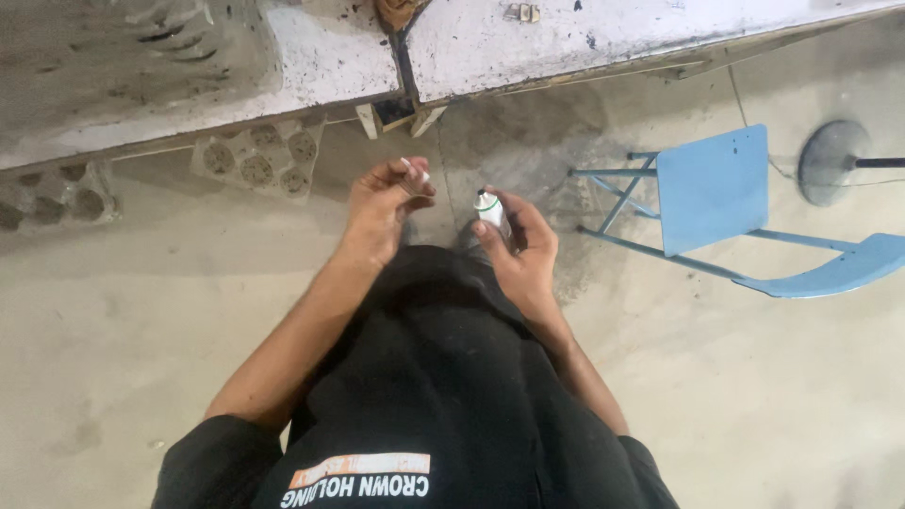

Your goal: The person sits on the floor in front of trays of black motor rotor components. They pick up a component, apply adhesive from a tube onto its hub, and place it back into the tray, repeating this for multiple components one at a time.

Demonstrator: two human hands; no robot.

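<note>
I held a small white tube (pixel 490 209) upright in my right hand (pixel 521 247), fingers wrapped around it, while my left hand (pixel 382 212) pinched a tiny pale piece (pixel 415 170) (likely its cap, too blurred to be sure) just beside it, above the concrete floor (pixel 123 311). The tube had a green band under its nozzle. A loose pinch could have dropped the piece onto the gritty floor near the blue chair (pixel 712 188).
</note>
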